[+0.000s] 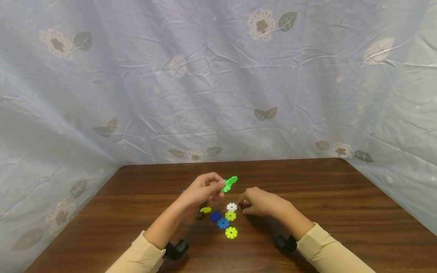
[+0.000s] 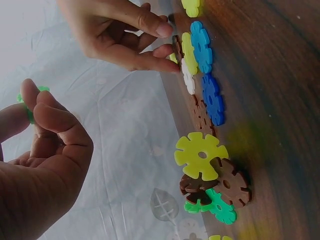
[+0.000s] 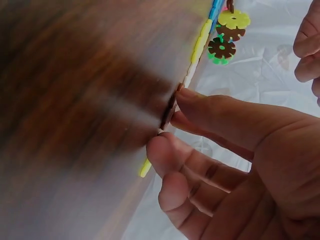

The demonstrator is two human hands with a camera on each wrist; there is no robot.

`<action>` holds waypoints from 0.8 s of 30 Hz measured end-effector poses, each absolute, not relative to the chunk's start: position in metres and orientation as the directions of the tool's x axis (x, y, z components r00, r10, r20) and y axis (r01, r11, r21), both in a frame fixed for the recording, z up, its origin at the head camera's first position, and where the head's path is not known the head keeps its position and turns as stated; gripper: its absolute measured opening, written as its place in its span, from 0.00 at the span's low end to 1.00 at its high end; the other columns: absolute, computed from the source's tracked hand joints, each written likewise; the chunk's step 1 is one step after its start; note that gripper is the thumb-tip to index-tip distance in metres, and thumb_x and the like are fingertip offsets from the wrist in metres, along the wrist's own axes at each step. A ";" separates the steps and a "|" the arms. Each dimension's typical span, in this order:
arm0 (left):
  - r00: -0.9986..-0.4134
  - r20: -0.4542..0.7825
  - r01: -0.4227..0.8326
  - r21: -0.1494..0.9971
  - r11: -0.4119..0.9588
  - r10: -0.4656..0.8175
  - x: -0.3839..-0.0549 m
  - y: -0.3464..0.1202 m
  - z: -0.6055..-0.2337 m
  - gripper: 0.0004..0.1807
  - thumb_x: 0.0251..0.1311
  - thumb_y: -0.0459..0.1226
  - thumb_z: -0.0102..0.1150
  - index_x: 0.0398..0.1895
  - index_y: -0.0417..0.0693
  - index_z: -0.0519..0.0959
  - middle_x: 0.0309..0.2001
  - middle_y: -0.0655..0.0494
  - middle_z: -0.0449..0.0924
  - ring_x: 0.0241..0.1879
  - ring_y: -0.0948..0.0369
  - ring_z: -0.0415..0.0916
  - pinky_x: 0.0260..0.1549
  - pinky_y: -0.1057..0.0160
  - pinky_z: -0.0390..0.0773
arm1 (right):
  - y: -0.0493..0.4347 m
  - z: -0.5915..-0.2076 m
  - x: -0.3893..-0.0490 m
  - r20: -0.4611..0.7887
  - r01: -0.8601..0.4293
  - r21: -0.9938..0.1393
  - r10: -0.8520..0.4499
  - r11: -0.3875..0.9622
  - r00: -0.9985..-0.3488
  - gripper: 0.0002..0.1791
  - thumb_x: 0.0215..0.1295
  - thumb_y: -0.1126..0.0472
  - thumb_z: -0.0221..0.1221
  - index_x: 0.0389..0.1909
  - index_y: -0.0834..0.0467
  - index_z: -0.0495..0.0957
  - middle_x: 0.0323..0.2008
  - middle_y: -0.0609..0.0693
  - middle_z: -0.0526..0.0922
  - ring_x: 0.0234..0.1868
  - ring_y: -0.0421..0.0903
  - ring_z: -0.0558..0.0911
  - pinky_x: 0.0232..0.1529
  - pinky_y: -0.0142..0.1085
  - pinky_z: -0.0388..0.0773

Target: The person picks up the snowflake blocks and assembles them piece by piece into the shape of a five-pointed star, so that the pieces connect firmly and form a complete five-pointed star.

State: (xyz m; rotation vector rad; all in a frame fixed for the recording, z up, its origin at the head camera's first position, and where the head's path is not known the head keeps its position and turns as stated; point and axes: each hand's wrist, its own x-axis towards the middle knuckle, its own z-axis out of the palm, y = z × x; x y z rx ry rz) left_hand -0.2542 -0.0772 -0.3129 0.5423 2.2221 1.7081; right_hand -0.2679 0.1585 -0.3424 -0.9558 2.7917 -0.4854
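My left hand [image 1: 205, 187] is raised above the table and pinches joined green snowflake discs [image 1: 232, 180] between thumb and fingers. In the left wrist view the fingers mostly hide them. Low at the tabletop, my right hand [image 1: 264, 201] has its thumb and fingertips at opposite edges of a brown snowflake disc [image 3: 171, 107]. Beside that hand lie a white disc [image 1: 231, 207] and a yellow-green disc [image 1: 230, 215]. Nearer me are a dark blue disc [image 1: 215, 216], a lighter blue disc [image 1: 223, 223] and another yellow disc [image 1: 231, 232].
Under the left forearm stands a small cluster of discs, with a yellow disc [image 2: 201, 156], a brown disc [image 2: 231, 184] and a green disc [image 2: 221, 206]. The brown wooden table [image 1: 307, 174] reaches back to a patterned cloth curtain [image 1: 211, 94] surrounding it.
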 end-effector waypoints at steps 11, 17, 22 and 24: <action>-0.881 0.006 0.127 0.967 0.223 0.474 -0.253 -0.077 -0.313 0.11 0.80 0.40 0.52 0.51 0.41 0.75 0.29 0.60 0.82 0.29 0.62 0.73 0.28 0.67 0.69 | 0.158 -0.345 -0.267 -0.053 -0.517 -0.333 -0.563 0.789 -0.825 0.07 0.65 0.68 0.70 0.43 0.61 0.87 0.37 0.51 0.86 0.35 0.43 0.78 0.40 0.41 0.81; -0.880 0.007 0.129 0.966 0.226 0.474 -0.253 -0.077 -0.313 0.10 0.80 0.40 0.52 0.52 0.41 0.76 0.29 0.60 0.82 0.29 0.62 0.73 0.29 0.66 0.69 | 0.157 -0.345 -0.266 -0.067 -0.481 -0.358 -0.536 0.800 -0.842 0.07 0.64 0.69 0.70 0.42 0.59 0.86 0.34 0.49 0.83 0.34 0.43 0.77 0.38 0.41 0.79; -0.885 0.004 0.121 0.967 0.222 0.465 -0.253 -0.077 -0.313 0.11 0.80 0.40 0.52 0.52 0.41 0.76 0.31 0.56 0.83 0.30 0.62 0.74 0.29 0.66 0.69 | 0.159 -0.344 -0.265 -0.043 -0.491 -0.379 -0.545 0.784 -0.837 0.08 0.63 0.68 0.72 0.38 0.59 0.81 0.33 0.49 0.81 0.33 0.42 0.76 0.36 0.39 0.78; -0.887 0.005 0.119 0.968 0.219 0.461 -0.253 -0.077 -0.313 0.11 0.80 0.41 0.52 0.52 0.41 0.76 0.32 0.55 0.83 0.30 0.63 0.74 0.29 0.66 0.69 | 0.159 -0.343 -0.265 -0.022 -0.512 -0.381 -0.561 0.770 -0.827 0.09 0.63 0.68 0.72 0.37 0.59 0.80 0.32 0.48 0.81 0.32 0.41 0.76 0.35 0.37 0.78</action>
